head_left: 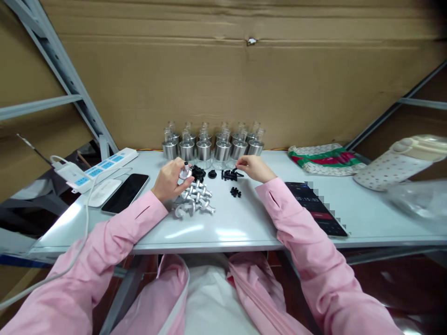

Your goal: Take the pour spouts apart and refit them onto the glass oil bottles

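Note:
My left hand (170, 180) is closed around a silver, flanged metal fitting (185, 172) with a small black piece at its top. Just below it on the table lies a cluster of similar silver fittings (195, 199). My right hand (254, 167) pinches a thin black stick-like piece (235, 169) over a small pile of black stick-like pieces (229, 176). Between the hands sit a heap of black round caps (199, 173) and one separate black cap (212, 174). Nearer to me is a group of tiny black pieces (235, 192).
Two rows of glass-necked metal containers (204, 151) stand at the back by the cardboard wall. On the left are a power strip (104, 168) and a phone (125, 193). A tablet-like timer screen (316, 209), a patterned cloth (326, 159) and a dotted bottle (391, 163) are right.

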`<state>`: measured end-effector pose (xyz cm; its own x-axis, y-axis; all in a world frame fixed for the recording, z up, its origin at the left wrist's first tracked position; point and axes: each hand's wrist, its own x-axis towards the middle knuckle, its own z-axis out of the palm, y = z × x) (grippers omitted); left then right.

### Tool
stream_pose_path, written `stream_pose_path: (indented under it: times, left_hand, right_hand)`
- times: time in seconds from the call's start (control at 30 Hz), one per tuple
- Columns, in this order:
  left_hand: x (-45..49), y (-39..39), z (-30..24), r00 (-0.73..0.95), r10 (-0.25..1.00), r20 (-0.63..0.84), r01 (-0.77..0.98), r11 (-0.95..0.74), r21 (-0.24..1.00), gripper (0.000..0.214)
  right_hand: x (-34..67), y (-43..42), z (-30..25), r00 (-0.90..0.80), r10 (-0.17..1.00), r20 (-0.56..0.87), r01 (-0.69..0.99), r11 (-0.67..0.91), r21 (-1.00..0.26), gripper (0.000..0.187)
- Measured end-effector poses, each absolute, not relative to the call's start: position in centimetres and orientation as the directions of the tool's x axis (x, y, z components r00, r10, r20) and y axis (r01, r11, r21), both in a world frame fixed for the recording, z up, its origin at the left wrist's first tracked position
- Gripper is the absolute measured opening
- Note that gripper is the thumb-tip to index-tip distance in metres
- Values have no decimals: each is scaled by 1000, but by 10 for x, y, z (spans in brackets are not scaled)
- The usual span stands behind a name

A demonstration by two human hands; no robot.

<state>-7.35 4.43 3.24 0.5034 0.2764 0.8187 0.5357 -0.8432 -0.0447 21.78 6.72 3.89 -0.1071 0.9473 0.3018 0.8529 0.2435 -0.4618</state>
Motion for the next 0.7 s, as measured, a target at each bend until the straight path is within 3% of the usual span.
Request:
stream_pose_path:
  times: [0.17,0.43,0.7]
  left_hand:
    - [-73,45,32,529,295,796,532,-845,-40,17]
    - [-70,40,34,548,260,795,472,-881,-37,15]
    - [-68,39,35,565,222,795,467,-880,-87,15]
  right_hand:
    - [216,69,34,-96,941,325,819,260,-511,14]
    - [217,72,29,-163,962,220,932,223,-287,24]
    - [221,75,26,-181,977,112,949,203,-240,23]
